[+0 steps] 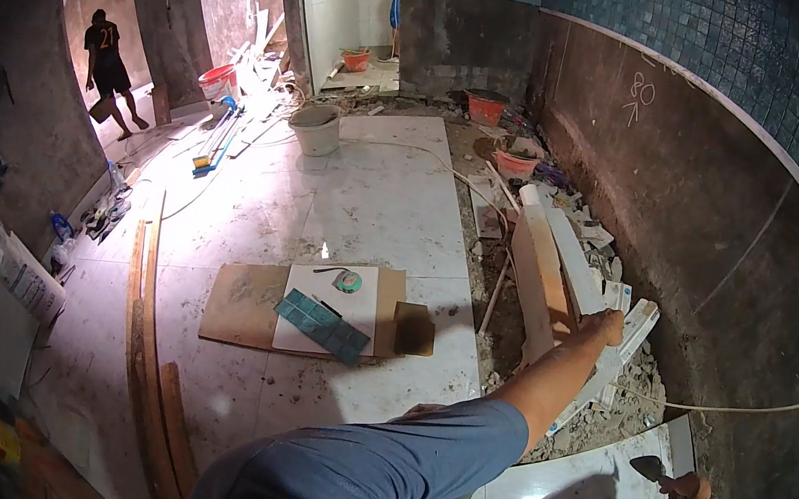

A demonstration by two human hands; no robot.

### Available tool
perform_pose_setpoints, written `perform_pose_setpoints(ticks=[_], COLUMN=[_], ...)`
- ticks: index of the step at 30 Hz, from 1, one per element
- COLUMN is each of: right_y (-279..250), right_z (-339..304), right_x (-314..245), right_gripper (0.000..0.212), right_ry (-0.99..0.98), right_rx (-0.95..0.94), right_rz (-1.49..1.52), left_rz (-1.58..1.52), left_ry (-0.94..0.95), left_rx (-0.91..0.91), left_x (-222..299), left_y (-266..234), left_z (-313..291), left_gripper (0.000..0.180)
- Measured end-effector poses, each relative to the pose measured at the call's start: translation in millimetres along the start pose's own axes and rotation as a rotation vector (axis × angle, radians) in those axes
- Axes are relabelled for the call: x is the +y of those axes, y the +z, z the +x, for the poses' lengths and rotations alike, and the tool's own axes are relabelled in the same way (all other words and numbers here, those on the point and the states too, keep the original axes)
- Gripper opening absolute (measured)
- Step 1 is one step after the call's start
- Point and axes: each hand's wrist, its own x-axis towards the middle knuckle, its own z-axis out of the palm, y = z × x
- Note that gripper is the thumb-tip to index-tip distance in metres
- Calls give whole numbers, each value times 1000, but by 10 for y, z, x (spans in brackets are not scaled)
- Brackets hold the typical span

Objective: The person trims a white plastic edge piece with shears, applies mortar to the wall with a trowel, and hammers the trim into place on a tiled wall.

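My left hand point(601, 326) is stretched out over the rubble strip, its fingers curled closed; what they hold, if anything, is hidden. Beside it lie a long brown-and-white board point(540, 268) and long white boxes point(642, 327). At the lower right, my right hand point(687, 488) grips a trowel, its dark pointed blade point(647, 468) showing above a large white floor tile point(544, 491) that meets the wall. Left of my left arm, a green tape measure point(348, 282) and a blue-green mosaic tile sheet point(322, 326) rest on a white panel over cardboard point(236, 304).
Wooden strips point(139, 347) lie on the left floor. A pale bucket point(315, 129) and red buckets point(485, 107) stand farther off. A hose point(742, 410) crosses to the right wall. Another person point(105, 59) walks at the far left, carrying a bucket.
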Motion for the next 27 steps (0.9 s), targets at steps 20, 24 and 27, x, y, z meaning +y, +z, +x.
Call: perform_pose_setpoints(ticks=[20,24,27], right_y=[3,34,30], right_z=[-396,-186,-137], right_x=[-211,-187,-42], right_gripper=[32,31,30], right_ry=[-6,-17,11], right_rx=[96,69,81], right_rz=[-46,21,43], left_rz=[8,20,19], left_ry=[15,-7,-4], left_rx=[-2,-4,-50], left_x=[82,-1,123], left_y=[-89,-80,-60], left_z=[-229,-132,-109], left_gripper=[39,39,40])
